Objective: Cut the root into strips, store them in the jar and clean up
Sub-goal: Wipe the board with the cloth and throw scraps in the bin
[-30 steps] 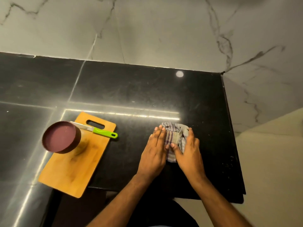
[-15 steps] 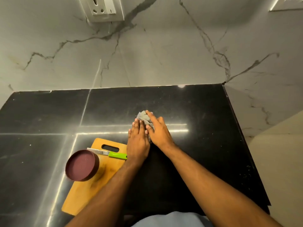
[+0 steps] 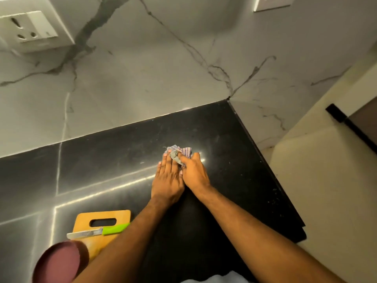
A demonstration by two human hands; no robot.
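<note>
A small striped grey cloth (image 3: 184,151) lies bunched on the black counter (image 3: 102,160), far from me. My left hand (image 3: 168,176) lies flat with straight fingers, its fingertips on the cloth's left part. My right hand (image 3: 193,170) sits beside it, fingers curled over the cloth's right part. The jar (image 3: 59,262), seen by its maroon lid, stands at the lower left on the wooden cutting board (image 3: 98,227). A knife (image 3: 98,232) with a green handle lies across the board. No root or strips are in view.
A marble wall (image 3: 142,78) rises behind the counter, with a socket plate (image 3: 30,29) at the upper left. The counter ends at its right edge (image 3: 271,174), where a cream surface lies beyond.
Both hands have slid the cloth away from me toward the back wall. The view has tilted up, so board and jar now sit lower in the picture.
</note>
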